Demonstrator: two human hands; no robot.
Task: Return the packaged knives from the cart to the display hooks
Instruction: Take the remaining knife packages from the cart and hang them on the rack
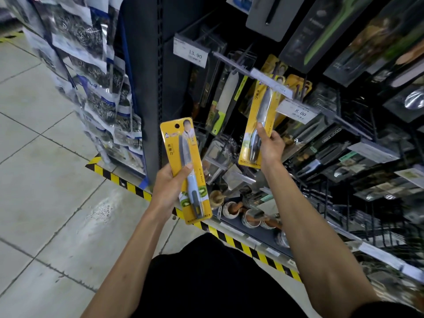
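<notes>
My left hand (171,187) grips a yellow-carded packaged knife (183,154) by its lower half, held upright in front of the dark shelf post. My right hand (269,143) pinches a second yellow packaged knife (260,115), raised so its top reaches the display hook (257,73) with the clear label strip. More yellow knife packs (296,84) hang behind it on that hook. A price tag reading 8.00 (298,111) sits just right of the raised pack. The cart is out of view.
Dark packaged knives and utensils (321,35) fill hooks across the display. Packs of steel scourers (101,72) hang at the left end. A price tag reading 13.90 (191,53) sticks out. Small mortars (231,210) stand on the bottom shelf behind yellow-black floor tape (119,180).
</notes>
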